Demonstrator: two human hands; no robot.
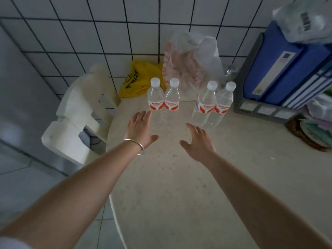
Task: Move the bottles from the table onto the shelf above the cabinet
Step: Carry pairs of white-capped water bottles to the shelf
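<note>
Four clear water bottles with white caps and red-and-white labels stand upright near the far edge of the pale table (pixel 179 186), in two touching pairs with a gap between the pairs: bottle one (pixel 155 99) and bottle two (pixel 172 101) on the left, bottle three (pixel 204 105) and bottle four (pixel 221 106) on the right. The left hand (pixel 141 130) reaches over the tabletop with fingers straight and the thumb spread, holding nothing; its fingertips lie just beside the base of bottle one, and whether they touch it cannot be told. A silver bangle (pixel 138 146) circles that wrist. The right hand (pixel 198 141) is likewise spread and empty, its fingertips near the foot of bottle three. Behind the bottles, against the tiled wall (pixel 89 33), lie a yellow bag (pixel 138 78) and a translucent bag (pixel 190 63). At the far right corner a grey crate (pixel 260 108) holds blue binders (pixel 280 69). A white chair (pixel 77 112) stands off the table's left edge.
</note>
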